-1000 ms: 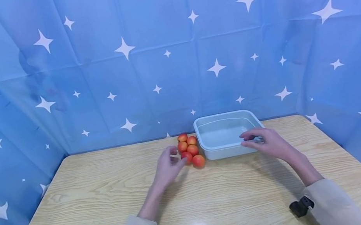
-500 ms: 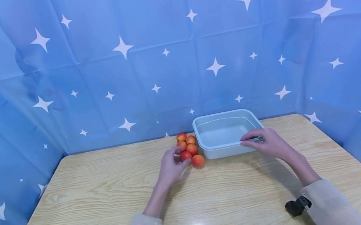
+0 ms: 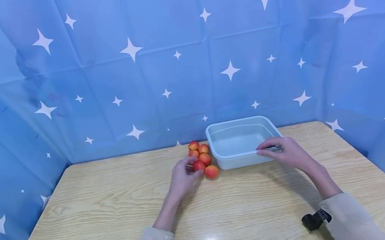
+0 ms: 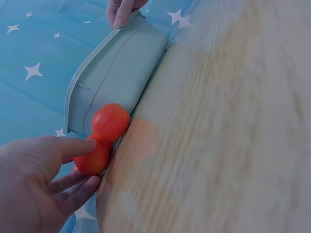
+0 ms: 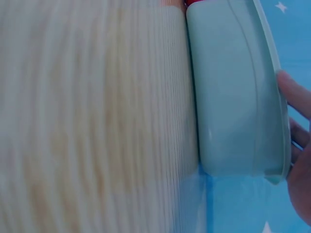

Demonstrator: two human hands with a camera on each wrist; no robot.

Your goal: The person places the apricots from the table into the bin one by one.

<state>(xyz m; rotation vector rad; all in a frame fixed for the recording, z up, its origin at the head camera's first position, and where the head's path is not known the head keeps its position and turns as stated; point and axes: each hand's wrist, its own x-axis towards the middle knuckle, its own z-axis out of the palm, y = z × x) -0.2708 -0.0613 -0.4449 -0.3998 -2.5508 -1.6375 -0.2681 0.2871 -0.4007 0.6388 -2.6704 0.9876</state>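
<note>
Fruits (image 3: 205, 159), six visible, round, smooth and red-orange, sit clustered on a light wood-grain desk (image 3: 110, 221), just left of a pale blue rectangular plastic tub (image 3: 240, 162). Our left hand (image 3: 182, 177) is bent round one deep-red fruit (image 3: 198, 166) near the cluster's front, thumb and fingers parted only by its width. With the right hand (image 3: 286, 151) we pinch the tub's near rim toward its right end. Behind the desk hangs a blue curtain (image 3: 178, 80) with white stars.
</note>
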